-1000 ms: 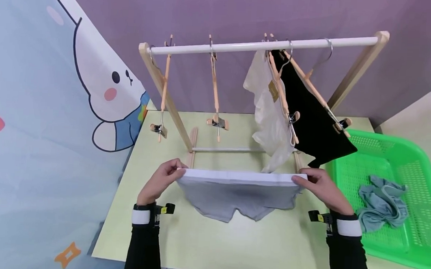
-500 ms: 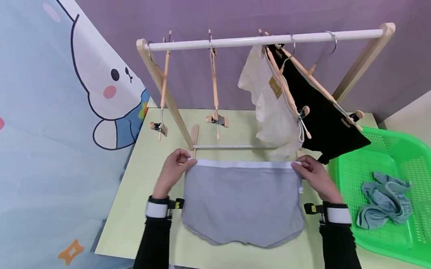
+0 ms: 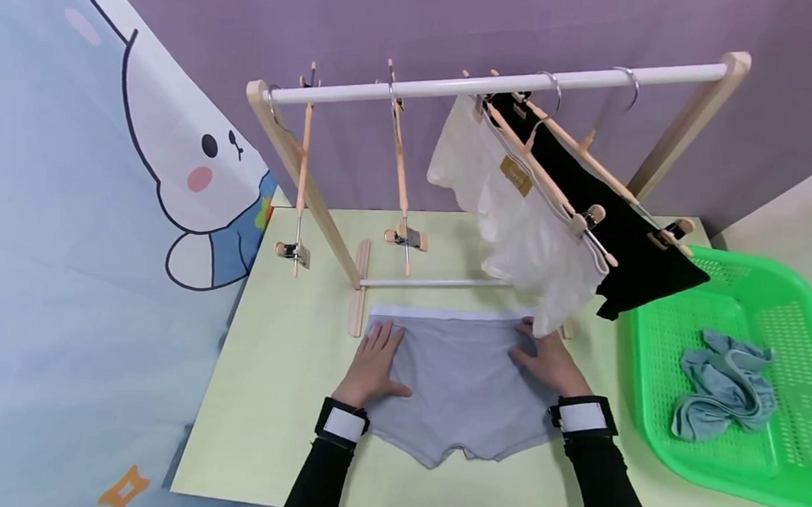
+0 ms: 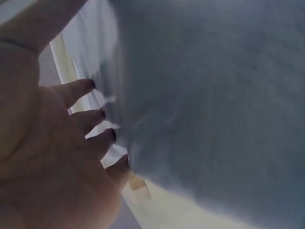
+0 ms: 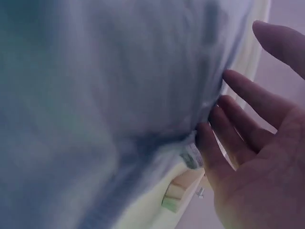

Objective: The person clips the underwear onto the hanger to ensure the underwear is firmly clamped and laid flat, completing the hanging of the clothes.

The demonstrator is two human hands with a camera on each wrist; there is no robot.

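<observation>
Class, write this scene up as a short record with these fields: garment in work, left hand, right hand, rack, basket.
Garment in work: grey shorts with white waistband, laid out on the table
Left hand: fingers spread, touching the shorts' left side
Right hand: touching the right side
Rack: four hangers; the right two carry a white garment and a black garment
Basket: green, holding crumpled blue-green cloth

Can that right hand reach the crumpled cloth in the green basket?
Likely yes: the right hand touches the grey shorts, the green basket stands to its right, and nothing covers the crumpled cloth.
</observation>
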